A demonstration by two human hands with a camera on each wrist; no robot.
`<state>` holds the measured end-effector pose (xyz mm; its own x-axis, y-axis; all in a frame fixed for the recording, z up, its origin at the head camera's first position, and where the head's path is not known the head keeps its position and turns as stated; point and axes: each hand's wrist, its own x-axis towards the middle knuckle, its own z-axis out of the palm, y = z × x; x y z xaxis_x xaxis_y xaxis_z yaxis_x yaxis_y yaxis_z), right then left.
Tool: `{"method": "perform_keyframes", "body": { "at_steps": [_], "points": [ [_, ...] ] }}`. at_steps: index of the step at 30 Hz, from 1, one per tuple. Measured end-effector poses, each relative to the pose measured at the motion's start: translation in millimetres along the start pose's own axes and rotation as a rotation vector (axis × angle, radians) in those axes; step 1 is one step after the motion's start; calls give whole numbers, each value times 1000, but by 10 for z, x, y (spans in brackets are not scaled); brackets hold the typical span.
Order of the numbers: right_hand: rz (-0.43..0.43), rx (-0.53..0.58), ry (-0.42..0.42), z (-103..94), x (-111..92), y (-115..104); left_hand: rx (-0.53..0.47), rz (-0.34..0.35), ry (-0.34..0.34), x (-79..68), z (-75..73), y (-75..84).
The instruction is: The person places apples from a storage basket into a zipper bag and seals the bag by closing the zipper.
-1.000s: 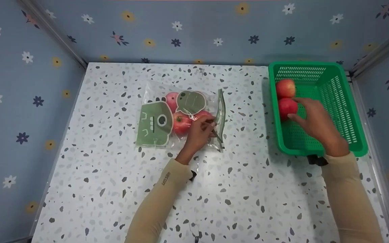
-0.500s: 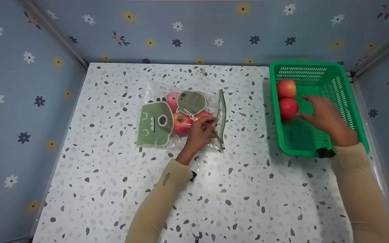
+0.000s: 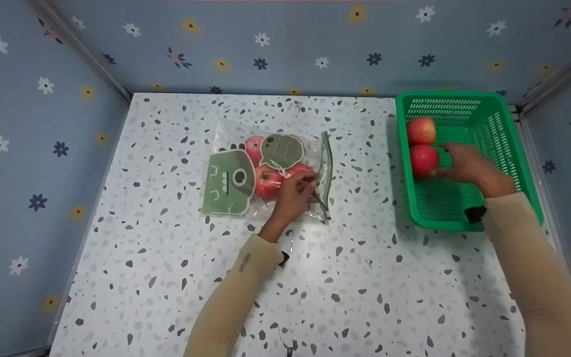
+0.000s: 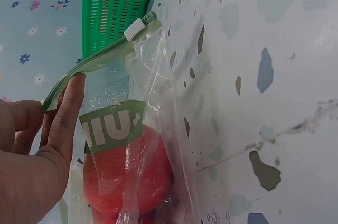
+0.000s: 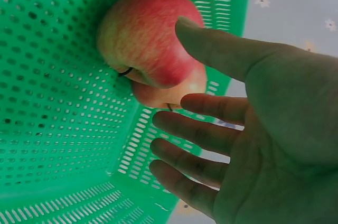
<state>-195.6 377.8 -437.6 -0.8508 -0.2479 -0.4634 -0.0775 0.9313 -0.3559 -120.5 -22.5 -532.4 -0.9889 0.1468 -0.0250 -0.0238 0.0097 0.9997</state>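
I have my left hand (image 3: 290,197) pinching with its fingers (image 4: 67,112); my right hand (image 3: 475,164) has straight fingers, thumb (image 5: 216,47) apart from them, both forearms (image 3: 233,292) behind the fingers.

The left sleeve (image 3: 236,290) bears small dark lettering that seems to read "Let's Slim"; on the bag (image 3: 281,151), a green label (image 4: 113,127) shows a pale capital "U" and a small "+", after upright strokes too incomplete to name; the bag's speech bubble (image 3: 282,151) has faint lines, too small to read.
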Motion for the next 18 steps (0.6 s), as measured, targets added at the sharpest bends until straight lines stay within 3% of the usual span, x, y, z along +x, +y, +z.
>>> {"method": "perform_keyframes", "body": {
  "at_steps": [18],
  "points": [
    [28,167,-145,89,238,142,-2,10,5,-2,1,13]
  ]
}}
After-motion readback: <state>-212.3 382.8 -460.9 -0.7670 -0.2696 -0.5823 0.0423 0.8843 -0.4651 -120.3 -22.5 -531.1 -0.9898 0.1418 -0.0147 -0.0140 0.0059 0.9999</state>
